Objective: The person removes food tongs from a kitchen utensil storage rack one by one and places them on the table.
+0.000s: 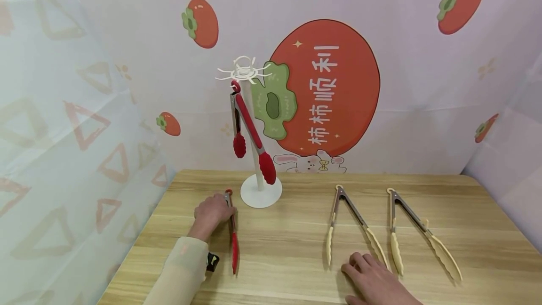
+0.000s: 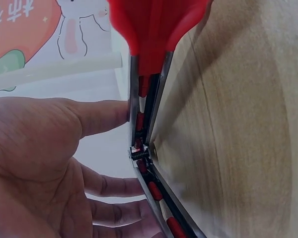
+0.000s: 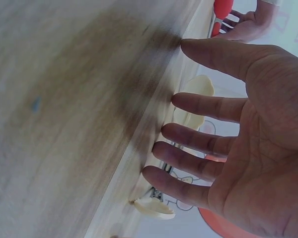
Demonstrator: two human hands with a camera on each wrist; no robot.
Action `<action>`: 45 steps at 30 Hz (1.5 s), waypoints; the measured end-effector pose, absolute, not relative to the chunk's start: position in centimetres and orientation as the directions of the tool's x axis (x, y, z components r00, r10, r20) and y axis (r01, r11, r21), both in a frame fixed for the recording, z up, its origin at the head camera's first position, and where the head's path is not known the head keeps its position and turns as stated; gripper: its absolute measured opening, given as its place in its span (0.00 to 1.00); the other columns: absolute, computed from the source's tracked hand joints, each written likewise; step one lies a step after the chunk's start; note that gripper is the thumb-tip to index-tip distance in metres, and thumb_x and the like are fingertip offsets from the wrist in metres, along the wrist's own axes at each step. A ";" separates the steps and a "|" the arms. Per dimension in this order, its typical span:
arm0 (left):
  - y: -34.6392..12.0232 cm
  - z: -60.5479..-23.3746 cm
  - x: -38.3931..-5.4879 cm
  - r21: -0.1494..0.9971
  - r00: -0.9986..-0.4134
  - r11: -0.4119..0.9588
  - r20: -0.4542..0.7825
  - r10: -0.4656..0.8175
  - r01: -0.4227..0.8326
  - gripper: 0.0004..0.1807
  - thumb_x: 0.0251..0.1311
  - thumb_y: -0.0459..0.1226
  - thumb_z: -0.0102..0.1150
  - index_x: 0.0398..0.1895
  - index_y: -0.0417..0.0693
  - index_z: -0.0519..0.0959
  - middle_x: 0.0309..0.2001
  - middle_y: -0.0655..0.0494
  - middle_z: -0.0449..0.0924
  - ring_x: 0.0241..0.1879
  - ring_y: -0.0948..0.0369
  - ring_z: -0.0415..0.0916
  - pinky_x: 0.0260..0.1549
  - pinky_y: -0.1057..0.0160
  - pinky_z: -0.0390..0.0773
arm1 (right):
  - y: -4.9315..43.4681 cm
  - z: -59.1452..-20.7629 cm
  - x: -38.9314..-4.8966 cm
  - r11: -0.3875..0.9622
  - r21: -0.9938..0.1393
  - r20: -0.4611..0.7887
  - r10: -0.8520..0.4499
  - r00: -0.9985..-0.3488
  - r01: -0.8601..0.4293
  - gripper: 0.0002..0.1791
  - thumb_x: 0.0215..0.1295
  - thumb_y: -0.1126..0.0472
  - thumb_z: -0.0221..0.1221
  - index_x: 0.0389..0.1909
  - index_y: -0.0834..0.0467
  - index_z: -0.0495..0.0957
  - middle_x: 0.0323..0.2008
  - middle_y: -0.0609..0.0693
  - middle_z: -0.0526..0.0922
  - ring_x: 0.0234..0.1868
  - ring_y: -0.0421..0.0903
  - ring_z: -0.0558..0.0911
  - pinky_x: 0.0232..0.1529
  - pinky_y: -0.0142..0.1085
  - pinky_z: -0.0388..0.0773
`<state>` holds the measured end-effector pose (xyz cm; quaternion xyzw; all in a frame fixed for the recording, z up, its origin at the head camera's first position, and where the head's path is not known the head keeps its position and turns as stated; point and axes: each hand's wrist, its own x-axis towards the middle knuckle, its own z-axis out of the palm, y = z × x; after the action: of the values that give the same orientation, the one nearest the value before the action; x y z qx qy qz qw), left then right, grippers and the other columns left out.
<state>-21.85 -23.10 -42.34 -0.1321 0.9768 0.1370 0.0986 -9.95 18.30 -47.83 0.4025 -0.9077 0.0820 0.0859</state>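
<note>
In the head view my left hand (image 1: pixel 213 210) is at a pair of red-tipped kitchen tongs (image 1: pixel 235 248) low over the left part of the table. In the left wrist view my thumb lies on one metal arm of the spread tongs (image 2: pixel 151 59), and my fingers reach behind the other arm, their tips hidden. My right hand (image 1: pixel 374 279) has its fingers extended, fingertips on the table beside cream-tipped tongs (image 1: pixel 360 220). Another pair of cream-tipped tongs (image 1: pixel 412 213) lies spread to the right. Red tongs (image 1: pixel 254 131) hang spread from a white hook stand (image 1: pixel 256 159).
The wooden table (image 1: pixel 288 239) backs onto a printed cloth (image 1: pixel 406 98) with persimmon pictures; cloth also hangs at both sides. The stand's round base (image 1: pixel 254 199) is close to the table's rear edge. A small black object (image 1: pixel 212 262) shows beside my left sleeve.
</note>
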 end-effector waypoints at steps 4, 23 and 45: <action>-23.1 -42.4 -21.7 0.237 -0.945 0.928 -0.230 -0.233 -0.287 0.26 0.62 0.48 0.64 0.43 0.30 0.75 0.28 0.45 0.73 0.29 0.50 0.74 0.29 0.52 0.75 | 18.3 -47.9 -9.9 0.657 -0.081 0.237 -0.718 -0.655 -0.750 0.27 0.54 0.41 0.71 0.48 0.54 0.79 0.41 0.46 0.73 0.35 0.43 0.71 0.31 0.36 0.74; -23.1 -42.4 -21.7 0.235 -0.951 0.932 -0.208 -0.228 -0.275 0.22 0.62 0.48 0.63 0.35 0.34 0.75 0.27 0.44 0.73 0.27 0.49 0.73 0.26 0.55 0.74 | 18.0 -47.7 -9.8 0.680 -0.082 0.244 -0.695 -0.677 -0.728 0.28 0.49 0.43 0.73 0.48 0.54 0.79 0.41 0.45 0.73 0.37 0.43 0.72 0.34 0.39 0.76; -20.8 -41.2 -21.3 0.245 -0.995 0.965 0.008 -0.095 -0.090 0.28 0.65 0.49 0.64 0.54 0.32 0.77 0.49 0.35 0.77 0.46 0.39 0.76 0.40 0.40 0.80 | 17.1 -46.0 -9.7 0.754 -0.151 0.095 -0.633 -0.768 -0.640 0.24 0.52 0.47 0.71 0.47 0.54 0.80 0.42 0.44 0.74 0.38 0.44 0.74 0.36 0.44 0.78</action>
<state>-21.31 -20.78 -41.18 -0.0466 0.9912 0.1232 -0.0098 -9.68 17.13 -45.95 0.3398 -0.9362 0.0874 0.0189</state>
